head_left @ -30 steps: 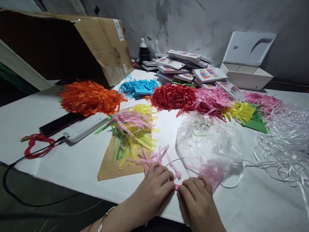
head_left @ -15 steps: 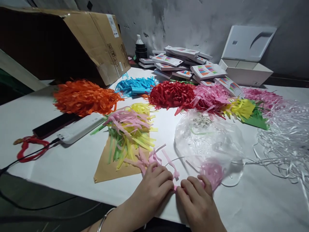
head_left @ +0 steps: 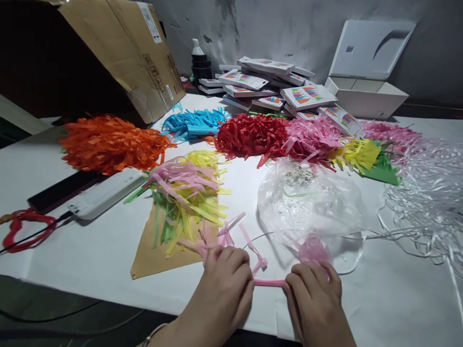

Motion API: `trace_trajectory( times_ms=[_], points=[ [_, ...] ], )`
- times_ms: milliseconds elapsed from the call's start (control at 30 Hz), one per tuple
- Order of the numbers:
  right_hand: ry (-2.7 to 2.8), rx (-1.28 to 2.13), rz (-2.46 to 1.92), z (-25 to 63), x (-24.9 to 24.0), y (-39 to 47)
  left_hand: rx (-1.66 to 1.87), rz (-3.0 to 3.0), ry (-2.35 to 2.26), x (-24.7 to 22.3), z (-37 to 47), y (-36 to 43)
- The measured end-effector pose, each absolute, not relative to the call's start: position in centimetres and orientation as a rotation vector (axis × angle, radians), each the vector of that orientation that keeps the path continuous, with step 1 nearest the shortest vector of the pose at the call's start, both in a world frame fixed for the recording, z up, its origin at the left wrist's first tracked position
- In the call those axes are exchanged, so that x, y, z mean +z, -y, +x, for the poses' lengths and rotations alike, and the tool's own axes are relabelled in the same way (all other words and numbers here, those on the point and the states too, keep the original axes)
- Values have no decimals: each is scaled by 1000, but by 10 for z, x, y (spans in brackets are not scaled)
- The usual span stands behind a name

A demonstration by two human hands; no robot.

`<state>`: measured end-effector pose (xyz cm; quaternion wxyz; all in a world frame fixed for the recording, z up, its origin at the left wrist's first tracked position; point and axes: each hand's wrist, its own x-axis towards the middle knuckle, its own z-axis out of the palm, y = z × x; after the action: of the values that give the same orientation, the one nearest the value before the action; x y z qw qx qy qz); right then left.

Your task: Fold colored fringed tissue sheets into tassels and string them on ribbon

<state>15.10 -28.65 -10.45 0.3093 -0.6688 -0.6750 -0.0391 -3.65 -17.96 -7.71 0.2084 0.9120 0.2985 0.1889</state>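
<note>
A narrow rolled strip of pink tissue paper (head_left: 269,283) stretches level between my two hands, just above the front of the table. My left hand (head_left: 227,284) is closed on its left end and my right hand (head_left: 316,296) on its right end. Cut pink fringe (head_left: 226,236) spreads out beyond the left hand, and a bunched pink fringe (head_left: 314,249) shows beyond the right. To the left, a brown paper sheet (head_left: 144,258) lies under pink, yellow and green tissue fringes (head_left: 184,185).
Behind lie orange (head_left: 114,144), blue (head_left: 195,124) and red (head_left: 255,136) fringe bundles. A clear plastic bag (head_left: 311,202) is ahead, white ribbon (head_left: 427,202) at right. Flat boxes (head_left: 307,96), an open white box (head_left: 369,99), a carton (head_left: 144,72) and a white power bank (head_left: 108,193) stand around.
My hands have moved apart, the right one shifting right, so a longer stretch of the pink strip shows between them. The view has shifted slightly.
</note>
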Motion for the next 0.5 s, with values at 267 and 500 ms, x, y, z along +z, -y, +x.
trace_trajectory(
  times_ms=[267, 500],
  points=[
    [1807, -58, -1712, 147, -99, 280, 599, 2894, -650, -77, -30, 177],
    [1996, -223, -1590, 144, -98, 273, 377, 2956, -464, -83, -17, 167]
  ],
)
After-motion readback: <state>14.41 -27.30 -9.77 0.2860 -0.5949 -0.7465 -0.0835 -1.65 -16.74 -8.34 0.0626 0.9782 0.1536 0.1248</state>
